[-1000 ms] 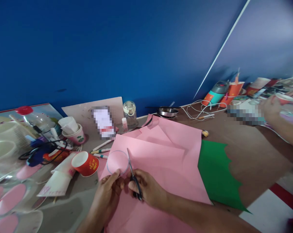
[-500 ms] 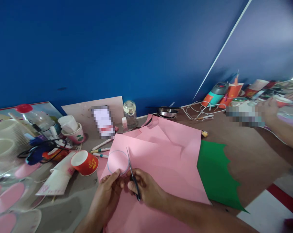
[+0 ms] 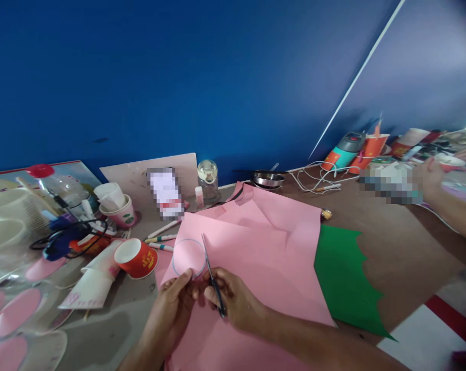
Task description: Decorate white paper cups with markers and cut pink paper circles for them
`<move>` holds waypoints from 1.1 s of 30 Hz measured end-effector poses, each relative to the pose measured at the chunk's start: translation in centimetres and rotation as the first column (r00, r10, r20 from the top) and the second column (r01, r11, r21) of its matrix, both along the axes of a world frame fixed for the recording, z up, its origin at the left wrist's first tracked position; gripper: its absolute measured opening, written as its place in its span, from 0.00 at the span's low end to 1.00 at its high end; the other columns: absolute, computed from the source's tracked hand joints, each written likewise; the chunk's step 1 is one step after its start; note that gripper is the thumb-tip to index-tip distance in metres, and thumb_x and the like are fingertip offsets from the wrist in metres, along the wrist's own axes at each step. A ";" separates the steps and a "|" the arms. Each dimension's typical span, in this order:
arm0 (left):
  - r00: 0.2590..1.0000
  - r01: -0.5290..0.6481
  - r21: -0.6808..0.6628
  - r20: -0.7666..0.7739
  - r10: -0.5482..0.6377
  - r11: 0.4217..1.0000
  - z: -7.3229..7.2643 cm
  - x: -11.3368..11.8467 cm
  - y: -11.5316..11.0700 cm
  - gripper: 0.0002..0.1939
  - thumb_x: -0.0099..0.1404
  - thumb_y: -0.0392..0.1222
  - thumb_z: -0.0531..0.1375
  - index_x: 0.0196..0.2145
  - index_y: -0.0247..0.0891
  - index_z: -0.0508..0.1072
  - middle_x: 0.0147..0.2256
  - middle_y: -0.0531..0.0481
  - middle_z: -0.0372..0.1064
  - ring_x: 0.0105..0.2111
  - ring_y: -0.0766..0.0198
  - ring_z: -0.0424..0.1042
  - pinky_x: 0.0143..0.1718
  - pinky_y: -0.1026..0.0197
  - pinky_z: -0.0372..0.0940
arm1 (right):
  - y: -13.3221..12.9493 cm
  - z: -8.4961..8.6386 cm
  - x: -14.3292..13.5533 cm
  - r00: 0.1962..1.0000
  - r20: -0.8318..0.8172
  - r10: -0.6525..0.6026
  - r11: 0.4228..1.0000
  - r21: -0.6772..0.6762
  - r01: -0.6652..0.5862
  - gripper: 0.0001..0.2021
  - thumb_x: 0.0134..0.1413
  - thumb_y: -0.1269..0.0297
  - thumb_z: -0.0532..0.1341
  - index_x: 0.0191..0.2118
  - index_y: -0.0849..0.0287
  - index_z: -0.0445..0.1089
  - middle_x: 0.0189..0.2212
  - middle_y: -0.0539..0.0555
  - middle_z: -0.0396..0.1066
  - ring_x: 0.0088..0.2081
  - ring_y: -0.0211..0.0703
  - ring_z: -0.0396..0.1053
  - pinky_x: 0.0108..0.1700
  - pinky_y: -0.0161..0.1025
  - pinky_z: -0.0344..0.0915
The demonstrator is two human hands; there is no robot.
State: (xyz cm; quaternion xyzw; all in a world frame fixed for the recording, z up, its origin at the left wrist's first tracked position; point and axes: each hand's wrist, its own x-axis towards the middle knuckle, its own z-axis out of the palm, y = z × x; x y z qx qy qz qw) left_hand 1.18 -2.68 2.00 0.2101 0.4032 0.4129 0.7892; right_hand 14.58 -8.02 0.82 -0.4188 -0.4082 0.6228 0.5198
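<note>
A large pink paper sheet point(image 3: 256, 257) spreads across the middle of the table, and a circle point(image 3: 189, 257) is outlined in blue near its left corner. Just below that circle, my left hand point(image 3: 176, 299) pinches the paper between thumb and fingers. My right hand point(image 3: 233, 299) is closed on the handles of dark scissors point(image 3: 213, 278). Their blades point up and away beside the circle's right edge, over the pink paper. Whether the blades are parted is hard to tell.
Left of the paper lie a red paper cup point(image 3: 136, 258), white cups point(image 3: 93, 283) and pens point(image 3: 160, 238). A phone point(image 3: 165, 193) leans behind. Green paper point(image 3: 344, 278) lies at the right. Farther right, another person's hand point(image 3: 431, 175) is beside clutter.
The view has shifted very slightly. Both hands and the scissors keep nearly the same place at the circle's lower right edge.
</note>
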 end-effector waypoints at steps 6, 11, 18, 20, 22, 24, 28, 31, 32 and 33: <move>1.000 0.012 0.017 -0.005 -0.011 1.000 0.0 0.0 0.0 0.10 0.51 0.38 0.69 0.18 0.30 0.76 0.18 0.49 0.71 0.20 0.71 0.67 0.24 0.70 0.65 | -0.2 0.3 0.2 1.000 0.031 0.001 1.000 0.003 -0.001 0.14 0.53 0.56 0.65 0.40 0.59 0.66 0.26 0.48 0.67 0.24 0.33 0.59 0.24 0.30 0.55; 1.000 0.017 0.036 -0.001 -0.017 0.999 0.1 0.0 -0.1 0.12 0.51 0.39 0.69 0.17 0.31 0.75 0.17 0.50 0.70 0.19 0.71 0.65 0.24 0.70 0.64 | -0.1 0.5 0.2 0.996 0.086 -0.006 1.000 0.014 0.005 0.12 0.54 0.57 0.64 0.39 0.58 0.66 0.25 0.47 0.66 0.24 0.33 0.58 0.24 0.31 0.56; 0.998 0.046 0.065 -0.042 -0.043 0.997 0.1 -0.1 -0.1 0.15 0.51 0.42 0.69 0.15 0.32 0.73 0.15 0.50 0.68 0.20 0.69 0.65 0.26 0.66 0.65 | -0.1 0.4 0.4 0.990 0.144 0.000 0.999 0.039 -0.006 0.12 0.55 0.56 0.63 0.38 0.59 0.66 0.22 0.45 0.63 0.21 0.31 0.55 0.24 0.31 0.56; 0.998 0.040 0.067 -0.057 -0.037 0.997 0.2 -0.1 -0.1 0.15 0.50 0.42 0.69 0.14 0.32 0.72 0.15 0.51 0.67 0.19 0.69 0.64 0.25 0.66 0.65 | -0.1 0.4 0.5 0.984 0.176 -0.004 0.999 0.037 -0.002 0.13 0.54 0.56 0.64 0.38 0.59 0.66 0.22 0.45 0.62 0.21 0.32 0.55 0.24 0.30 0.55; 0.997 0.027 0.063 -0.073 -0.022 0.998 0.3 -0.1 -0.2 0.15 0.49 0.43 0.70 0.14 0.33 0.72 0.14 0.52 0.66 0.18 0.69 0.64 0.23 0.66 0.64 | -0.1 0.4 0.6 0.981 0.195 -0.006 0.999 0.036 0.000 0.13 0.54 0.55 0.64 0.37 0.60 0.66 0.22 0.45 0.62 0.22 0.32 0.56 0.24 0.30 0.55; 0.996 0.010 0.064 -0.085 -0.005 0.998 0.4 0.0 -0.2 0.15 0.48 0.43 0.70 0.14 0.33 0.71 0.13 0.52 0.65 0.18 0.69 0.63 0.23 0.66 0.64 | -0.1 0.3 0.7 0.980 0.201 -0.003 0.999 0.034 -0.004 0.13 0.54 0.56 0.64 0.37 0.60 0.65 0.23 0.46 0.63 0.23 0.32 0.57 0.24 0.30 0.55; 0.995 0.024 0.080 -0.096 -0.017 0.996 0.5 -0.1 -0.1 0.15 0.50 0.43 0.69 0.16 0.33 0.72 0.14 0.51 0.67 0.19 0.68 0.65 0.26 0.65 0.65 | 0.0 0.4 0.8 0.980 0.198 0.012 1.000 0.017 -0.016 0.13 0.54 0.56 0.64 0.36 0.59 0.65 0.22 0.45 0.62 0.23 0.32 0.56 0.24 0.30 0.55; 0.994 0.043 0.077 -0.100 -0.035 0.996 0.5 -0.1 -0.1 0.13 0.51 0.43 0.68 0.17 0.33 0.74 0.17 0.50 0.69 0.20 0.67 0.66 0.27 0.65 0.65 | 0.0 0.4 0.9 0.978 0.207 0.015 1.000 0.010 -0.018 0.13 0.53 0.56 0.65 0.36 0.59 0.65 0.22 0.45 0.61 0.22 0.32 0.56 0.24 0.30 0.54; 0.994 0.048 0.077 -0.101 -0.040 0.996 0.5 -0.1 -0.1 0.13 0.51 0.43 0.68 0.17 0.33 0.74 0.17 0.50 0.69 0.20 0.67 0.66 0.27 0.65 0.65 | 0.0 0.4 0.9 0.976 0.215 0.017 1.000 0.013 -0.021 0.13 0.54 0.56 0.64 0.36 0.59 0.65 0.21 0.45 0.61 0.22 0.32 0.56 0.24 0.30 0.54; 0.994 0.053 0.079 -0.102 -0.045 0.995 0.4 -0.2 -0.1 0.13 0.52 0.43 0.68 0.17 0.34 0.73 0.17 0.50 0.69 0.21 0.67 0.66 0.27 0.65 0.65 | 0.0 0.3 0.9 0.975 0.223 0.019 1.000 0.017 -0.023 0.12 0.54 0.56 0.64 0.36 0.59 0.65 0.21 0.45 0.61 0.22 0.32 0.56 0.24 0.30 0.54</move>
